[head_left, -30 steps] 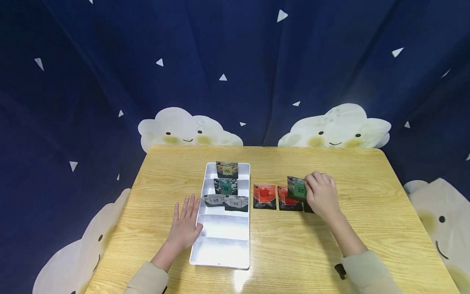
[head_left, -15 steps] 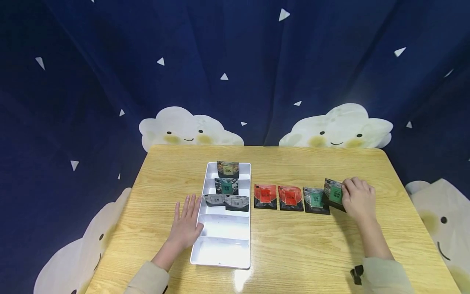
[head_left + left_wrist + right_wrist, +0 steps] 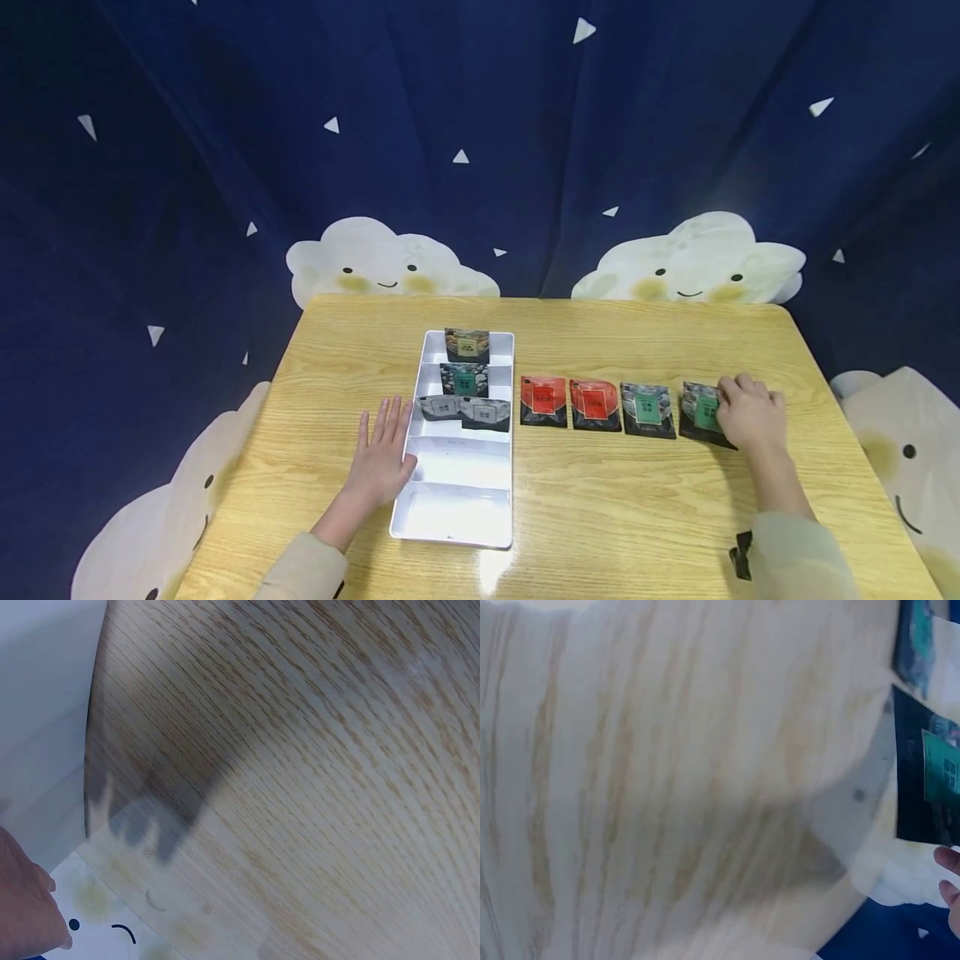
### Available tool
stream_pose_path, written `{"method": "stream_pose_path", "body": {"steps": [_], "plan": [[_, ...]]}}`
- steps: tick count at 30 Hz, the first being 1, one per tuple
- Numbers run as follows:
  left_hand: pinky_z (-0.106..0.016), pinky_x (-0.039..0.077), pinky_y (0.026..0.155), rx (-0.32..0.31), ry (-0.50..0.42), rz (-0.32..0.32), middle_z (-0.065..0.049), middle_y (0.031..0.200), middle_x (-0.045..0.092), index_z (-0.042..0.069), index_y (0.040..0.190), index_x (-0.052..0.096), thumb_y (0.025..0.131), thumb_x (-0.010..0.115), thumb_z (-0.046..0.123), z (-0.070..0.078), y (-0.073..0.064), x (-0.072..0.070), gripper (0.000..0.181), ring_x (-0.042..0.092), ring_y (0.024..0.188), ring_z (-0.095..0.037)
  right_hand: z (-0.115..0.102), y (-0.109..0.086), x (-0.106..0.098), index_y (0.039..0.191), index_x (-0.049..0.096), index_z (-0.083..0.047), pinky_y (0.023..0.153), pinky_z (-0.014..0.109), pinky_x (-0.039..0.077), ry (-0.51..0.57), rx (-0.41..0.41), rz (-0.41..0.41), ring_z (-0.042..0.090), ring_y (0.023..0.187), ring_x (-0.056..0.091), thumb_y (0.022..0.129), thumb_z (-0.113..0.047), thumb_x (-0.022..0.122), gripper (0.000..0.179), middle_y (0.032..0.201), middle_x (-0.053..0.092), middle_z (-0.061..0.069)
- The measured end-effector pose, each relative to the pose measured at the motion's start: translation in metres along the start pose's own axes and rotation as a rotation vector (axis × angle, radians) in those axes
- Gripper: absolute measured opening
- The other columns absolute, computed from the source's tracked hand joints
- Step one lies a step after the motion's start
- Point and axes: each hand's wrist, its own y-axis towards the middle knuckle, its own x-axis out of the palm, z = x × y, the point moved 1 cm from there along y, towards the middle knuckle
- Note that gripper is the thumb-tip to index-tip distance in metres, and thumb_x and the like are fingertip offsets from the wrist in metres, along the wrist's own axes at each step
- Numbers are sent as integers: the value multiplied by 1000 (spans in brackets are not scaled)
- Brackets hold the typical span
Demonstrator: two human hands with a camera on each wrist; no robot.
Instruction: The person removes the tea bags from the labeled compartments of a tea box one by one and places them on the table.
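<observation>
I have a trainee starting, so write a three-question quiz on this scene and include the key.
1. Count: how many packets are in the white tray?
2. True or false: on the table, the two red packets lie between the tray and the two green-labelled packets.
3. Multiple choice: what is the right hand touching?
A) a red packet
B) the rightmost packet in the row
C) the tray's rim

Key: 1. Four. 2. True. 3. B.
</observation>
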Motion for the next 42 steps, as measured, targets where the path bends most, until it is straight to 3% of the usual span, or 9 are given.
{"method": "stream_pose_path", "body": {"steps": [14, 20, 25, 30, 35, 42], "plan": [[-48, -10, 110, 2, -2, -1, -18, 151, 11, 3, 146, 13, 85, 49, 27, 0, 0, 1, 75, 3, 139, -34, 6, 5, 44, 121, 34, -1, 94, 64, 13, -39, 120, 0, 49, 114, 21, 95, -10, 32, 27, 116, 29, 27], [-49, -9, 110, 29, -25, 62, -21, 150, 15, 1, 145, 16, 84, 48, 26, 1, -1, -1, 73, 7, 138, -36, 3, 8, 50, 123, 32, -1, 93, 65, 12, -31, 137, -22, 49, 114, 19, 98, -11, 26, 27, 117, 27, 28], [-48, -11, 109, 63, -49, 117, -21, 150, 12, 4, 147, 10, 85, 41, 27, 0, -2, 1, 73, 3, 139, -35, 1, 10, 53, 121, 32, 0, 92, 66, 12, -26, 143, -46, 49, 111, 20, 99, -10, 23, 26, 116, 26, 29], [-50, -6, 110, 26, -42, 66, -22, 150, 15, 1, 145, 15, 83, 46, 22, 3, -2, -4, 72, 9, 137, -38, 1, 10, 57, 119, 33, 0, 91, 67, 12, -19, 159, -52, 49, 108, 21, 100, -13, 23, 25, 113, 27, 29], [-51, -5, 110, 0, -24, 19, -19, 151, 11, 2, 146, 14, 84, 46, 23, 2, 0, -2, 73, 6, 138, -36, 2, 10, 59, 121, 33, -1, 91, 66, 12, -8, 176, -49, 48, 107, 22, 100, -18, 21, 29, 113, 27, 28], [-52, -4, 110, -1, -20, 16, -19, 151, 13, 2, 146, 14, 83, 47, 25, 2, 0, -4, 74, 7, 138, -35, 1, 9, 57, 122, 33, -5, 88, 65, 15, 5, 206, -48, 48, 109, 22, 100, -24, 23, 31, 116, 27, 28]]}}
